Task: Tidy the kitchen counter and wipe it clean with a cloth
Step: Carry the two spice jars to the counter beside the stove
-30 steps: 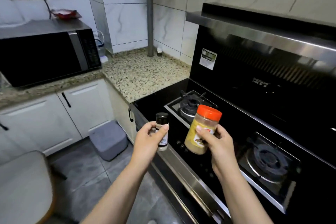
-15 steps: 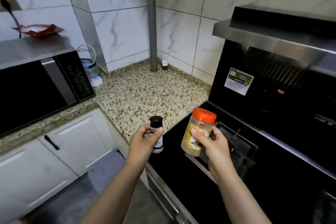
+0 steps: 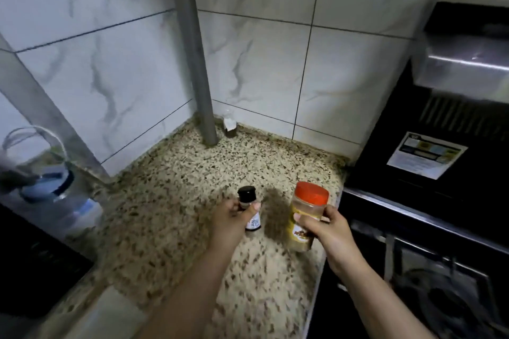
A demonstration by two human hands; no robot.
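My left hand (image 3: 230,221) grips a small bottle (image 3: 249,209) with a black cap and a white label. My right hand (image 3: 327,231) holds a bigger clear jar (image 3: 305,217) with an orange-red lid and yellow powder inside. Both containers are upright and hover just above the speckled granite counter (image 3: 176,201), near the corner. Their shadow falls on the counter between them. No cloth is in view.
A grey pipe (image 3: 192,49) rises from the counter corner, with a small white-topped object (image 3: 230,126) beside it. A clear plastic container (image 3: 46,173) stands at the left by the black microwave (image 3: 35,264). The black stove (image 3: 429,242) and hood (image 3: 462,49) fill the right.
The view has swung left from the stove toward the counter corner. Both hands have carried the bottle and jar from above the stove to above the granite counter.
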